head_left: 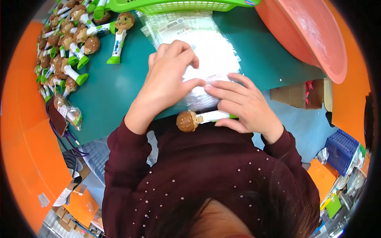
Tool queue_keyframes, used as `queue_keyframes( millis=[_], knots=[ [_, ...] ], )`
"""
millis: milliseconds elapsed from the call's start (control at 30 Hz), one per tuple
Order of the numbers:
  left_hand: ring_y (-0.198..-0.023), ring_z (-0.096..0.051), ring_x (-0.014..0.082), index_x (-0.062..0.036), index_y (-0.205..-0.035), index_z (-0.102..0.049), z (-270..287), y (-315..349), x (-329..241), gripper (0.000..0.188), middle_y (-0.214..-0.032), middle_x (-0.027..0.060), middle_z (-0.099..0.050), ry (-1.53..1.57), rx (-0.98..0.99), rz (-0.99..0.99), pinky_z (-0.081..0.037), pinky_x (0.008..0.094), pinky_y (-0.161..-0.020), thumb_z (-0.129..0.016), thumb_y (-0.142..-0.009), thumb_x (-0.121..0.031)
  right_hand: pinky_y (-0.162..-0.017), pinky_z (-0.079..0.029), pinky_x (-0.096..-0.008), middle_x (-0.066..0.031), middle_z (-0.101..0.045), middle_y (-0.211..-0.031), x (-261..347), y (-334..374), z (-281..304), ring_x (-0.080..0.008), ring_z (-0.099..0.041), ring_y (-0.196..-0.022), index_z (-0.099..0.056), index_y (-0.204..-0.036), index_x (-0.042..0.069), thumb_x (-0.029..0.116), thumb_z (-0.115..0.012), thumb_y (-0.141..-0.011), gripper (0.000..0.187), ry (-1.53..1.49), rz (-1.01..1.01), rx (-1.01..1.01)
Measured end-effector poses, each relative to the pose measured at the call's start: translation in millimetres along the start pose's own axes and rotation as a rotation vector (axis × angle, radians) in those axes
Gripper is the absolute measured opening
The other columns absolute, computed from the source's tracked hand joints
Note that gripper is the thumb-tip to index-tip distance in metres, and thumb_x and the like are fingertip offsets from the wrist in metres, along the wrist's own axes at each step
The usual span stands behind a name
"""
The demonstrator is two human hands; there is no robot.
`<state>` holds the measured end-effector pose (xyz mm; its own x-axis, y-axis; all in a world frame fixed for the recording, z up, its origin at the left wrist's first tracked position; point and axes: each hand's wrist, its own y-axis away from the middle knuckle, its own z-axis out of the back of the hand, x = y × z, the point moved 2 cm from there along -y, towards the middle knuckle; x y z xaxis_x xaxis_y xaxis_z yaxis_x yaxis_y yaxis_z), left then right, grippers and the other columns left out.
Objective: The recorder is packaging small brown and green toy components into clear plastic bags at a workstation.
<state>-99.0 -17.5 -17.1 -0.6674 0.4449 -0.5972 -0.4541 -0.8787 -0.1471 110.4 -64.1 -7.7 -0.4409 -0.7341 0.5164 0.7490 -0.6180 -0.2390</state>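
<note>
My left hand (pixel 168 79) rests flat on a stack of clear plastic bags (pixel 206 47) on the teal table (pixel 107 91), fingertips pinching at the top bag. My right hand (pixel 242 105) holds a toy figure (pixel 198 119) with a brown-haired head and a white-and-green body at the table's near edge, while its fingers also press on the bags. Both hands' fingertips meet on the plastic.
A heap of the same toy figures (pixel 65 43) lies at the far left, with one bagged figure (pixel 69 113) near the left edge. A green basket (pixel 174 6) stands at the back and an orange basin (pixel 313 35) at the right. A cardboard box (pixel 297 95) sits below the table.
</note>
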Motion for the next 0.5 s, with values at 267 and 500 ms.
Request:
queue_keyframes(
  millis=[267, 500],
  knots=[
    [-0.095, -0.052, 0.0228, -0.0124, -0.085, -0.065, -8.4, -29.4, 9.8, 0.015, -0.093, -0.0008, -0.058, -0.028, -0.073, 0.060, -0.034, 0.0369, -0.087, -0.075, -0.076, -0.019, -0.104, -0.038, -0.0461, -0.0037, -0.062, -0.128, -32.5, 7.2, 4.7, -0.0254, -0.055, -0.121, -0.051, -0.071, 0.009, 0.041, -0.070, -0.079, 0.039, -0.066, 0.001, 0.015],
    [-0.093, -0.054, 0.0207, -0.0102, -0.077, -0.066, -10.1, -43.5, 17.3, 0.009, -0.089, -0.0017, -0.063, 0.184, -0.021, 0.079, -0.032, 0.0353, -0.087, -0.073, -0.077, -0.015, -0.103, -0.036, -0.0492, -0.0068, -0.060, -0.130, -47.0, -11.4, 12.5, -0.0301, -0.052, -0.122, -0.051, -0.069, 0.009, 0.044, -0.069, -0.079, 0.041, -0.100, 0.006, -0.125]
  ],
)
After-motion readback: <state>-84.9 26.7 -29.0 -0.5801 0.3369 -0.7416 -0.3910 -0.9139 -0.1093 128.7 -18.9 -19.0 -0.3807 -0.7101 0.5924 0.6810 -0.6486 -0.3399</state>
